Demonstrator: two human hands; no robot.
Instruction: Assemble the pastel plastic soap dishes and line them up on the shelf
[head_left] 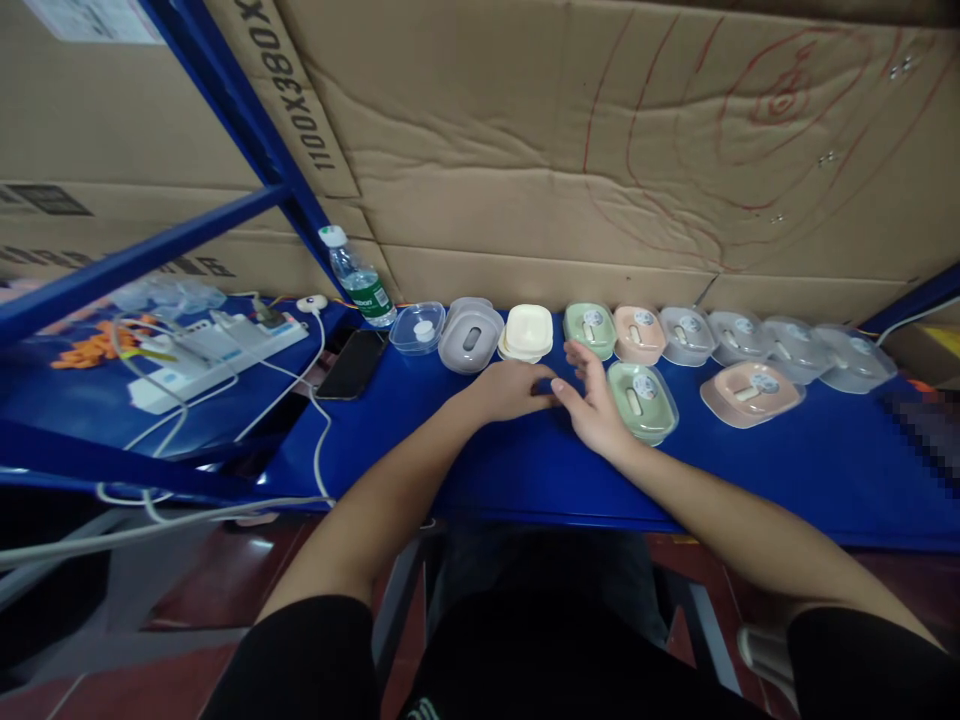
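My left hand (516, 392) hovers over the front middle of the blue table, its fingers stretched to the right with a gap at the thumb and nothing visible in them. Close beside it, my right hand (596, 408) is open, thumb and fingers apart, fingertips almost meeting the left ones. A stack of cream lids or dishes (529, 328) sits just behind my left hand. Right of my right hand is a green lidded box (643, 402) with a clear cover and a small pale tool on top. Another green box (589, 331) is behind it.
Several lidded boxes in pink (639, 335) and grey (687, 335) line the back right; a pink box (752, 393) lies nearer. Left are grey trays (471, 336), a clear lid (418, 329), a water bottle (360, 280), a phone (352, 364) and a power strip (217, 362) with cables.
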